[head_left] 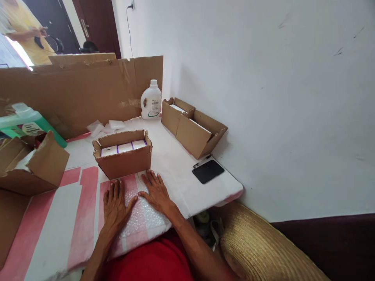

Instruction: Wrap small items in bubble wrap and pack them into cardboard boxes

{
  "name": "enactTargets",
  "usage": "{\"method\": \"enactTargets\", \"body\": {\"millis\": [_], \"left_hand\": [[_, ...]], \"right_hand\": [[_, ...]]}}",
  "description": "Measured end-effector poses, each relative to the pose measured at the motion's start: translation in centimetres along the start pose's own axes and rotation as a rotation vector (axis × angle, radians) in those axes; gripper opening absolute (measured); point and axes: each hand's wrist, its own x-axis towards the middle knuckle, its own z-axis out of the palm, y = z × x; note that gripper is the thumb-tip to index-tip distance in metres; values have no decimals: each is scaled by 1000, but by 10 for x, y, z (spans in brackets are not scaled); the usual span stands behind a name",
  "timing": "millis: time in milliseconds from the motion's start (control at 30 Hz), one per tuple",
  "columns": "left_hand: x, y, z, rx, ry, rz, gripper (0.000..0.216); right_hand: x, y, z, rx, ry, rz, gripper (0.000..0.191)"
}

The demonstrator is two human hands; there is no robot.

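A sheet of bubble wrap point(140, 214) lies flat on the table near its front edge. My left hand point(116, 205) rests on the sheet's left side, fingers spread and pointing away from me. On its far right part lies my right hand point(156, 194), also flat with the fingers apart. Just beyond my fingertips stands an open cardboard box point(129, 164), in which several white packs with purple edges point(124, 147) sit in a row. Neither hand holds anything.
Two joined cardboard boxes point(191, 134) stand by the wall, near a black phone point(208, 171). A white jug point(151, 102) stands before a cardboard screen point(96, 93). At left are a green liquid bottle point(43, 125) and another box point(47, 168). A person point(29, 35) stands beyond.
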Motion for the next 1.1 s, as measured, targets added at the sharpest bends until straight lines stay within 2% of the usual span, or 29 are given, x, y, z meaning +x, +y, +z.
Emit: {"method": "enactTargets", "body": {"millis": [467,700,1100], "left_hand": [[3,1,-9,22,-97,19,87],[7,7,-12,34,-81,44,85],[8,8,-12,63,-128,39,87]], "right_hand": [[-4,22,-7,26,-77,-94,80],[-2,21,-11,97,-71,-67,82],[-4,24,-11,149,-75,-61,92]]}}
